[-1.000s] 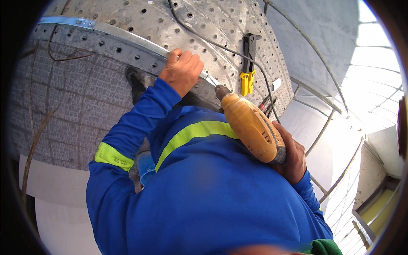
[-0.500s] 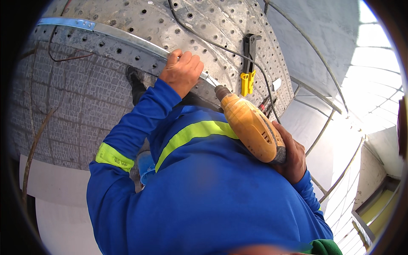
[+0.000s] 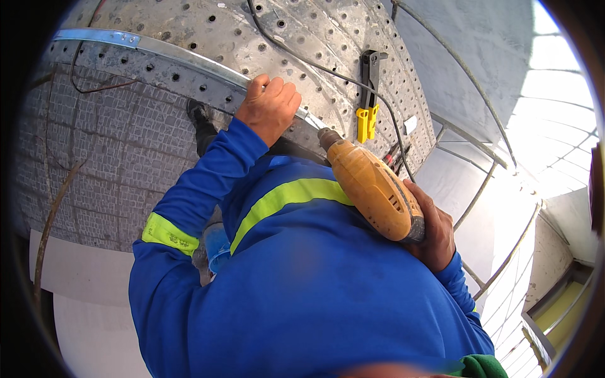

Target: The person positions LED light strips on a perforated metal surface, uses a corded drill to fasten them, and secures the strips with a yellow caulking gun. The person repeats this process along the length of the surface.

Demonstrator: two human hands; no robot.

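Note:
My left hand (image 3: 270, 108) is closed around a long metal strip (image 3: 195, 61) that lies along the near edge of a perforated steel table (image 3: 296, 47). Near its far left end the strip has a blue section (image 3: 97, 38). In my right hand (image 3: 435, 230) is a worn yellow-orange power drill (image 3: 372, 186), gripped at its rear end. The drill's chuck points up and left, and its bit meets or nearly meets the strip's right end (image 3: 309, 118), just beyond my left hand. Whether the bit has entered the metal I cannot tell.
Locking pliers with yellow handles (image 3: 367, 97) lie on the table, crossed by a black cable (image 3: 334, 74). Red-handled tools (image 3: 392, 154) and a small white piece (image 3: 411, 125) sit farther right. A blue bucket (image 3: 217, 246) stands on the paved floor (image 3: 120, 157). Metal bars (image 3: 466, 135) rise at right.
Almost nothing differs. The drill's chuck appears to have shifted very slightly, while both hands keep their hold and place.

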